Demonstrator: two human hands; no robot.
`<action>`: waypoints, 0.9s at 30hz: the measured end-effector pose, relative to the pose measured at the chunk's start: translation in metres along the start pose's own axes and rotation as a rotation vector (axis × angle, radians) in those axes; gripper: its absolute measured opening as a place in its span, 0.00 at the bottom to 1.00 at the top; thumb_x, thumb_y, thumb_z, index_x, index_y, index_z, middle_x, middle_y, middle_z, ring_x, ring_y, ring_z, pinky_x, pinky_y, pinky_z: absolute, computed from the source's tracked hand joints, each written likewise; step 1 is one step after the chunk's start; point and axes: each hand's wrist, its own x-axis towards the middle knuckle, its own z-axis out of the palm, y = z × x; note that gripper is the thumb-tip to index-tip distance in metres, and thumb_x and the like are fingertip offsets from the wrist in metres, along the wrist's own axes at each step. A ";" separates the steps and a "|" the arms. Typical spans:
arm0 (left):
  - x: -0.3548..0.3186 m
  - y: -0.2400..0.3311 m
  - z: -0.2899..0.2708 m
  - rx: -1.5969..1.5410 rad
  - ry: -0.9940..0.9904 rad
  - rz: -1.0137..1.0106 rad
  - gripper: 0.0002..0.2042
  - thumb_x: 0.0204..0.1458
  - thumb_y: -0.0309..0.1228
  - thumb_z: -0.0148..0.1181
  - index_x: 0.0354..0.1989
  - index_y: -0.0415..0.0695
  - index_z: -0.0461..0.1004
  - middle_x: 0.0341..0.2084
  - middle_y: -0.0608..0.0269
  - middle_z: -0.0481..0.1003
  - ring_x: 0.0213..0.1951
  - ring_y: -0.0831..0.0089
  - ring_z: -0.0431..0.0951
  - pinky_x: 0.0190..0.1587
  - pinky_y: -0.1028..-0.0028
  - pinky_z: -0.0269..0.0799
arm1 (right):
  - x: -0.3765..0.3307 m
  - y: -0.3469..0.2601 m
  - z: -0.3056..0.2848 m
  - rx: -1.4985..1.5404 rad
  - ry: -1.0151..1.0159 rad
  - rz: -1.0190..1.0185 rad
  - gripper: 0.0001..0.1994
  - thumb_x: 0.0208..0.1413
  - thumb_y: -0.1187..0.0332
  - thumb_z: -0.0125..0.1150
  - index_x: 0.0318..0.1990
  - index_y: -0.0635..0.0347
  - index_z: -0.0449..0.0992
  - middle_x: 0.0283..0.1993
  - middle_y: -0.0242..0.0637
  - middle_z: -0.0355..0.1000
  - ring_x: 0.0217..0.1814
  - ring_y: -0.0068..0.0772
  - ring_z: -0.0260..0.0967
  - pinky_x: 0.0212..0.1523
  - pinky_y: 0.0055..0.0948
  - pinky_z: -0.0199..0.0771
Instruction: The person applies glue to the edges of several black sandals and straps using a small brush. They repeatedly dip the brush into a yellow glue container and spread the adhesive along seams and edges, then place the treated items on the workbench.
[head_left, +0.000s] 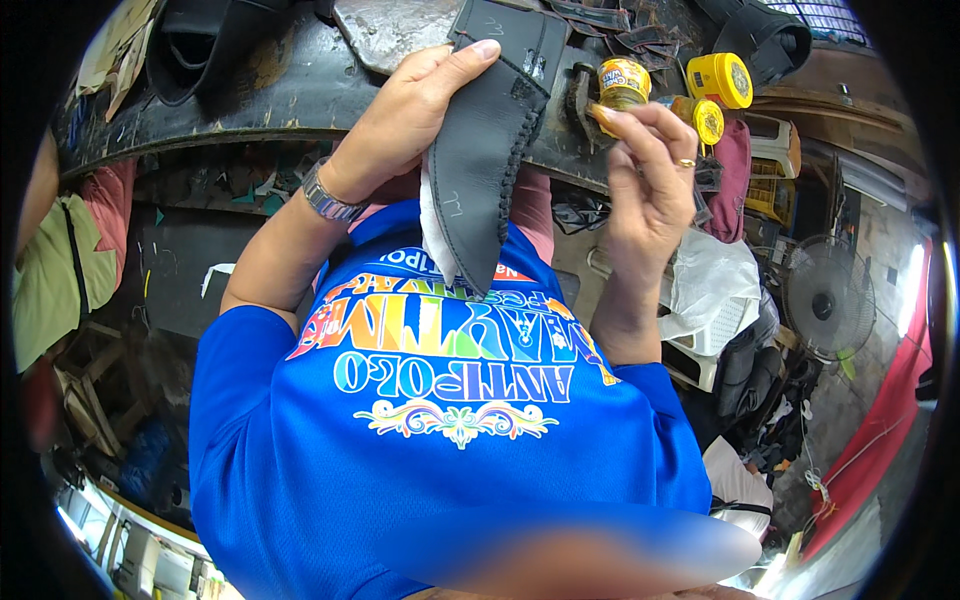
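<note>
My left hand (415, 105) grips a black leather shoe upper (485, 160) by its top part, the thumb pressed flat on the leather. Gathered stitching runs along the upper's right edge, and white lining shows at its left side. The toe end hangs down in front of my blue shirt. To the right, my right hand (645, 165) is raised with thumb and fingers pinched together. A small yellowish-brown tip shows at the fingertips; what it is I cannot make out. Close behind that hand stands an open yellow-labelled jar (624, 78).
A yellow tub (720, 80) and a yellow-lidded jar (705, 122) are at the right of the dark worktable (270, 128). Black shoe pieces (195, 45) lie at the far left. Right of me are a white plastic chair (715, 295) and a fan (825, 300). Another person's arm shows at the left edge.
</note>
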 end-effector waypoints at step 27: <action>-0.007 0.004 0.002 -0.008 0.101 0.037 0.18 0.68 0.41 0.52 0.43 0.36 0.78 0.33 0.63 0.82 0.32 0.80 0.81 0.34 0.81 0.77 | 0.005 -0.006 0.015 0.192 0.092 0.002 0.34 0.56 0.85 0.55 0.71 0.60 0.57 0.58 0.42 0.67 0.48 0.25 0.67 0.54 0.26 0.69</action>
